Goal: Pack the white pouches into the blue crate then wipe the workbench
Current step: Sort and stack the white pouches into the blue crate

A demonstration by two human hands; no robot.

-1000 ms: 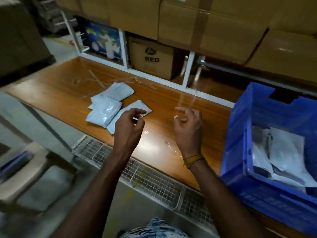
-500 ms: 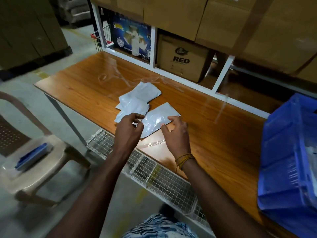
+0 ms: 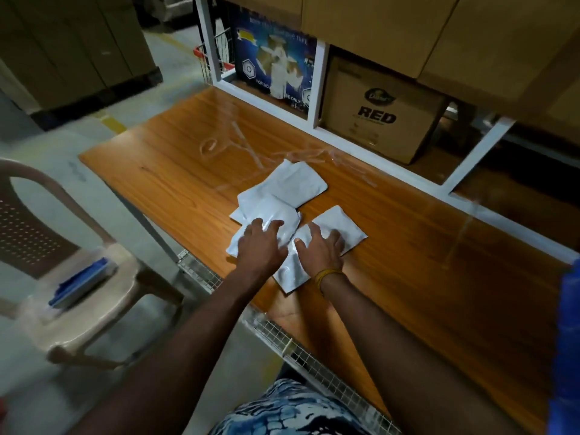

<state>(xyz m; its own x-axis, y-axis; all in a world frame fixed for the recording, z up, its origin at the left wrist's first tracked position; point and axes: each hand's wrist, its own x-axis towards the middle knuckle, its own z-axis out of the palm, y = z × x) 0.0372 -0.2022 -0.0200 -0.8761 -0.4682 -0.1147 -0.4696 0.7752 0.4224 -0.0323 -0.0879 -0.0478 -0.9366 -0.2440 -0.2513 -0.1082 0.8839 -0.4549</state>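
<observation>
Several white pouches lie in a loose overlapping pile on the wooden workbench [image 3: 423,277]. My left hand [image 3: 260,246] rests with spread fingers on the left pouch [image 3: 270,211]. My right hand [image 3: 320,249] lies flat with spread fingers on the right pouch [image 3: 342,227]. Behind them lies another pouch [image 3: 292,183], untouched. Only a strip of the blue crate [image 3: 568,340] shows at the right edge of the view.
A beige plastic chair [image 3: 78,309] with a blue item [image 3: 81,284] on its seat stands left of the bench. A wire mesh rail [image 3: 301,359] runs along the bench's front edge. A cardboard box marked RED [image 3: 376,111] and a blue printed box [image 3: 276,58] sit on the shelf behind.
Both hands have moved forward onto the pouches and spread flat. The view has swung left, so the crate has nearly left the frame.
</observation>
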